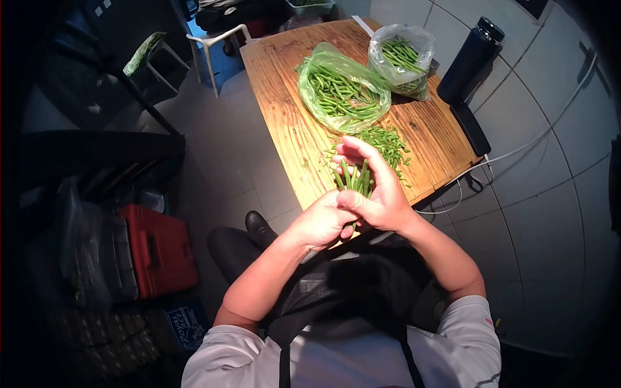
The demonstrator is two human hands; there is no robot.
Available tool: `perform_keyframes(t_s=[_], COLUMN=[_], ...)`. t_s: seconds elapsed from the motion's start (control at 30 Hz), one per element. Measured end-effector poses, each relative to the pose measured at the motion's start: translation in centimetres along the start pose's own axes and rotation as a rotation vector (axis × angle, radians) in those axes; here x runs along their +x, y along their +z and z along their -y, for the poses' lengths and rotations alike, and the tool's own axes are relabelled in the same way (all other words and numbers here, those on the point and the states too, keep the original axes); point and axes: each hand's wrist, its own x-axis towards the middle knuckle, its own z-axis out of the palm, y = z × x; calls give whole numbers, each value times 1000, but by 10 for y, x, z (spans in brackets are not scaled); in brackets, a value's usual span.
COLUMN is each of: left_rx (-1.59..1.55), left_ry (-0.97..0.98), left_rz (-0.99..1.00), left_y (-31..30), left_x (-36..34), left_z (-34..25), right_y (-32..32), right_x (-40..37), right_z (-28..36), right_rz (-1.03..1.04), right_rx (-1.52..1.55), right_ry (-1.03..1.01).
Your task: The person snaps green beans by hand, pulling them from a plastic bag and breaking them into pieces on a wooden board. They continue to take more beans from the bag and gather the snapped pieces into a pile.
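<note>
Both hands meet at the near edge of the wooden table (284, 129). The left hand (318, 223) is closed around the lower ends of a bunch of green beans (354, 177), and the right hand (383, 194), at its 2 o'clock, curls its fingers about the same bunch. At 1 o'clock from the bunch lie cut bean pieces (388, 143), with an open green bag (343, 90) beyond at 12.

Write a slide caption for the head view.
Left hand and right hand grip a bunch of green beans at a wooden table.
</note>
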Motion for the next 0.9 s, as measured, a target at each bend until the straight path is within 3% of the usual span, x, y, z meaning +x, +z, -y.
perform_keyframes(t_s=[0.03, 0.13, 0.27, 0.4, 0.47, 0.53, 0.6, 0.8, 0.9], left_rx=[64, -171, -158, -100, -45, 262, 487, 516, 441], left_ry=[-52, 60, 15, -3, 27, 54, 24, 151, 83], left_rz=[15, 99, 95, 105, 108, 109, 13, 70, 118], left_y=[0, -2, 5, 1, -1, -13, -14, -5, -5], left_x=[-4, 2, -1, -2, -6, -4, -8, -15, -14], left_z=[-7, 13, 11, 12, 4, 0, -5, -18, -21], right_y=[0, -3, -23, -33, -32, -31, -29, -32, -37], right_x=[1, 4, 7, 4, 7, 13, 10, 5, 2], right_z=[2, 9, 15, 16, 18, 26, 26, 18, 10], right_rz=[22, 59, 206, 152, 184, 237, 259, 201, 219], right_rx=[30, 100, -242, -202, -477, -718, -726, -604, -512], right_ry=[-11, -39, -123, 11, -241, -479, -438, -262, -199])
